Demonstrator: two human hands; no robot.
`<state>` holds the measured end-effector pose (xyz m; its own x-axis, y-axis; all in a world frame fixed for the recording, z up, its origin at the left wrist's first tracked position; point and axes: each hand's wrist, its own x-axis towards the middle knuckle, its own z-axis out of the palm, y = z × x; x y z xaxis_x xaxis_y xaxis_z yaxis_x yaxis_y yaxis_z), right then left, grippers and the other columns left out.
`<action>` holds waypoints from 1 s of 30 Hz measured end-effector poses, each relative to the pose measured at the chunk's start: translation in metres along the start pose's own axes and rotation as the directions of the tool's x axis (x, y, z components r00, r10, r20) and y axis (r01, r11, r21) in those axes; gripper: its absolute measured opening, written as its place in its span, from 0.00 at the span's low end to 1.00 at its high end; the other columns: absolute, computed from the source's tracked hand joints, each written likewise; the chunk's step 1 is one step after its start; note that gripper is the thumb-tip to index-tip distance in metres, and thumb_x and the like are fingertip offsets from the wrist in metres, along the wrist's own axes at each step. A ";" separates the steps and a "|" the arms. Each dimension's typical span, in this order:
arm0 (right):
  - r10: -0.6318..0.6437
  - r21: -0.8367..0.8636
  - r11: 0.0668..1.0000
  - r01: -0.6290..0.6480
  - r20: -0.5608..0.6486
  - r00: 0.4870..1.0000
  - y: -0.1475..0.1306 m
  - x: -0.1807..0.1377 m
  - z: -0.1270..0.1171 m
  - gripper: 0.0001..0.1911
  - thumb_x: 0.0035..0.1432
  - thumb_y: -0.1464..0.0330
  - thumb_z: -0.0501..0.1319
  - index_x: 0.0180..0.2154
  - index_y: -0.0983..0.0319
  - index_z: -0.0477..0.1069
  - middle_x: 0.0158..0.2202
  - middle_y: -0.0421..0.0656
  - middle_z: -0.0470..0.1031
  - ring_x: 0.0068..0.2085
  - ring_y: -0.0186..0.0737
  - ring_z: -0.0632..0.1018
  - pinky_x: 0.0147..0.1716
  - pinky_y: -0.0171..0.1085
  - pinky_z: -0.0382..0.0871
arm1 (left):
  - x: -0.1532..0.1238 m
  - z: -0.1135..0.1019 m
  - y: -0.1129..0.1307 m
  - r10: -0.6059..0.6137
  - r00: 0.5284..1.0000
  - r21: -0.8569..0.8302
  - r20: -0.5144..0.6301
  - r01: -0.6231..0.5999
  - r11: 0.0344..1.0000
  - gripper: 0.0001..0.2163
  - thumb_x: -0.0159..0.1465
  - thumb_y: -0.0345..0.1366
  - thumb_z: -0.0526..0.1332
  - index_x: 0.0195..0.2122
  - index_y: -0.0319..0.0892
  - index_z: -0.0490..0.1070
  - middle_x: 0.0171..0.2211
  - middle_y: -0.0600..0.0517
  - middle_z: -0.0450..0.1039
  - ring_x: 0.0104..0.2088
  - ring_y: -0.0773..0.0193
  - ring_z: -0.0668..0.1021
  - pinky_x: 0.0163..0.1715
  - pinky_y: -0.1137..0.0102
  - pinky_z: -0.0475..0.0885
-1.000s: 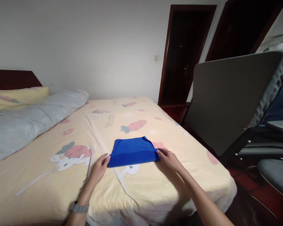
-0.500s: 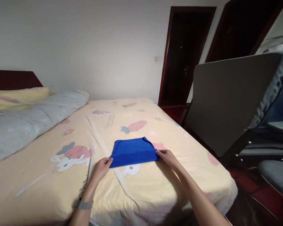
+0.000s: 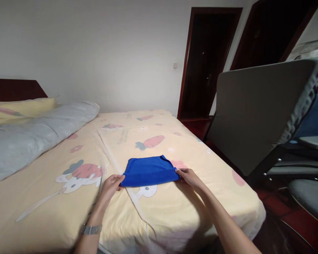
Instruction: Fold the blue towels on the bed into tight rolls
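Note:
A blue cloth [image 3: 148, 173] lies on the bed, with its near side folded over into a band. It looks like a small garment or towel; I cannot tell which. At the band's left end, my left hand [image 3: 113, 183] pinches the corner between thumb and fingers. The right end of the band is pinched by my right hand [image 3: 187, 176]. A metal-banded watch or bracelet [image 3: 91, 229] sits on my left wrist. The cloth's far edge rests flat on the sheet.
The bed [image 3: 76, 208] wears a yellow sheet with carrots and rabbits. On the left lie a rolled grey quilt [image 3: 42, 132] and a yellow pillow [image 3: 29, 111]. A large grey folded board [image 3: 259, 113] leans at the right, near a stool [image 3: 311, 199]. Behind is a dark door [image 3: 208, 67].
My left hand has shifted slightly left and up with its corner of the cloth, fingers now more beneath it. The right hand stays nearly in place.

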<state>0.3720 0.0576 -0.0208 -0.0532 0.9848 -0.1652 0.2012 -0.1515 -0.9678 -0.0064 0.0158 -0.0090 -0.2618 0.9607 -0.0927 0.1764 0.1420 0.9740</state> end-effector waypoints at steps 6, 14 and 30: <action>-0.047 -0.093 0.994 0.053 0.065 0.997 0.004 -0.024 -0.010 0.23 0.55 0.50 0.62 0.27 0.64 0.75 0.23 0.41 0.71 0.30 0.41 0.72 0.33 0.38 0.67 | -0.022 -0.005 -0.002 0.010 1.000 0.017 0.027 -0.010 1.000 0.25 0.48 0.57 0.71 0.34 0.41 0.69 0.23 0.55 0.76 0.21 0.66 0.75 0.23 0.73 0.68; -0.109 -0.353 0.922 0.162 0.167 0.980 0.014 -0.054 -0.018 0.27 0.62 0.49 0.53 0.35 0.64 0.79 0.34 0.47 0.81 0.41 0.54 0.78 0.42 0.42 0.69 | -0.053 -0.011 -0.012 0.020 0.997 0.130 0.080 -0.030 0.991 0.27 0.47 0.64 0.67 0.31 0.43 0.70 0.22 0.56 0.73 0.20 0.65 0.74 0.24 0.71 0.69; -0.520 -0.521 0.717 0.464 0.045 0.853 -0.007 -0.043 0.009 0.21 0.69 0.58 0.52 0.54 0.59 0.76 0.56 0.49 0.76 0.56 0.52 0.77 0.58 0.48 0.70 | -0.035 0.000 -0.001 0.476 0.875 0.469 0.087 -0.458 0.755 0.15 0.66 0.50 0.56 0.38 0.45 0.77 0.42 0.46 0.81 0.45 0.52 0.81 0.51 0.62 0.74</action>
<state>0.3645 0.0153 -0.0084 -0.1935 0.9152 0.3535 0.6292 0.3922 -0.6710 0.0025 -0.0182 -0.0071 -0.0622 0.9291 0.3647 0.6978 -0.2208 0.6814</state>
